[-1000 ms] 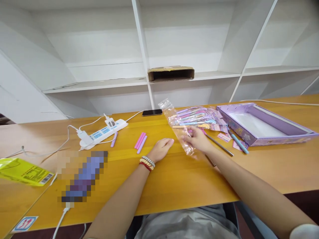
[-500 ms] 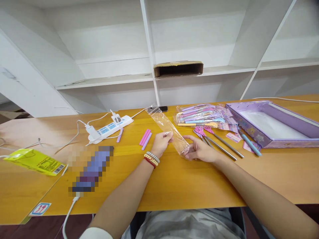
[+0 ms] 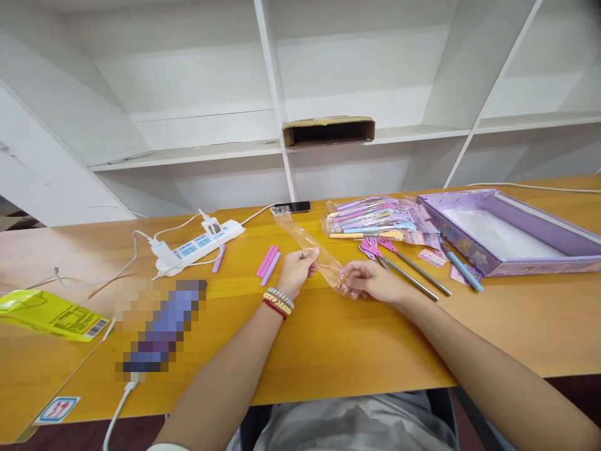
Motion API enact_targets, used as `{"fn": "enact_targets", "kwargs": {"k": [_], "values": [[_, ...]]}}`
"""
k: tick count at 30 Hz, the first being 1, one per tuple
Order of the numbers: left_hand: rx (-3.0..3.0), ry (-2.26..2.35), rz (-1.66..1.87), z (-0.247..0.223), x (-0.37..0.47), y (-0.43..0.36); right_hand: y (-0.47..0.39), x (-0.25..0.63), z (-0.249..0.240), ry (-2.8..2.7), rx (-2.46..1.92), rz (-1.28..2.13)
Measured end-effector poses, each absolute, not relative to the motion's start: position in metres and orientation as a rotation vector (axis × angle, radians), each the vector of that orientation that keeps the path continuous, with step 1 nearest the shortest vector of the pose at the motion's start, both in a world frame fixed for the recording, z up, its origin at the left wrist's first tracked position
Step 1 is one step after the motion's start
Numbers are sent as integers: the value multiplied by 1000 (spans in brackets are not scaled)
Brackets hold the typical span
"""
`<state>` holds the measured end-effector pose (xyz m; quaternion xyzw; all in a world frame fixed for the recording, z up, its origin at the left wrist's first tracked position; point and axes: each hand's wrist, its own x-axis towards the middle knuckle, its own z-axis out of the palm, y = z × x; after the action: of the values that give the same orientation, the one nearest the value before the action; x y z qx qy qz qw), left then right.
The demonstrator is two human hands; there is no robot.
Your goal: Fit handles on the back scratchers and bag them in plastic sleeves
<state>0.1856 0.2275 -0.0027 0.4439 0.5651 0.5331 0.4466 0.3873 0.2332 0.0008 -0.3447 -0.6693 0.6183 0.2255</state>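
A long clear plastic bag [image 3: 307,241] stretches slantwise over the table. My left hand [image 3: 297,270] pinches its edge near the middle. At its near end, my right hand [image 3: 369,280] is closed on the plastic, fingers and thumb together. Left of my left hand lie several pink and purple handle tubes [image 3: 268,262]. Beyond my right hand are back scratchers with pink claw heads [image 3: 370,246] and bare metal rods [image 3: 416,280]. A blue handle [image 3: 464,271] rests on small printed cards [image 3: 432,257] to their right.
Bagged back scratchers [image 3: 370,216] lie in a pile at the back. A purple box [image 3: 498,266] stands at right. On the left are a power strip [image 3: 201,247], a blurred phone [image 3: 164,329] and a yellow packet [image 3: 51,315]. A dark phone [image 3: 298,207] lies beyond the bag.
The bag looks narrower and more turned on edge. My right hand's fingers have closed in on its near end. Everything sits slightly further left in the view.
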Motion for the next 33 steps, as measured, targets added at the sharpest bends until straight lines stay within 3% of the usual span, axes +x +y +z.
{"fn": "enact_targets", "kwargs": {"k": [10, 23, 33], "values": [[1011, 1120, 1327, 3, 190, 224, 233, 387, 1, -1764, -809, 1725], [1193, 900, 1036, -2, 203, 216, 237, 388, -1, -1800, -893, 1549], [1076, 907, 1052, 4, 205, 213, 240, 391, -9, -2014, -946, 901]]}}
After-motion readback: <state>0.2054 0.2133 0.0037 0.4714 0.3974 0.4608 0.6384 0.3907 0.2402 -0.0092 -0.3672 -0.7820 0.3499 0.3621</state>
